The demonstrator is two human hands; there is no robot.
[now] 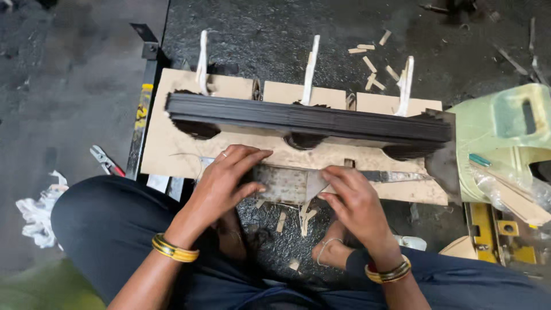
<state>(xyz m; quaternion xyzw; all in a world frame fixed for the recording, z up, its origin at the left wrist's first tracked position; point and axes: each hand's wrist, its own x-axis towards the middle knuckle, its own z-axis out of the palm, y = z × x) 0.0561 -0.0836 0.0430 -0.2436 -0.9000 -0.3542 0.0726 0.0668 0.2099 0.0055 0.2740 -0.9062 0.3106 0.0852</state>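
Observation:
A long stack of thin dark sheets [310, 119] lies on a tan board jig [166, 149], held by three upright white strips [310, 69]. My left hand [227, 178] presses flat on a worn grey metal plate [284, 182] at the jig's near edge, fingers spread. Beside it, my right hand [353, 198] pinches a small tan wedge-shaped piece [315, 185] against the same plate. Both wrists wear yellow bangles. I sit cross-legged on the floor, a bare foot [333, 252] below the hands.
Small tan slips [373, 63] lie scattered on the dark floor behind and under the jig. A pale green plastic stool [505, 126] stands at right above a yellow metal frame [488, 229]. Pliers [106, 161] and crumpled white cloth [37, 215] lie at left.

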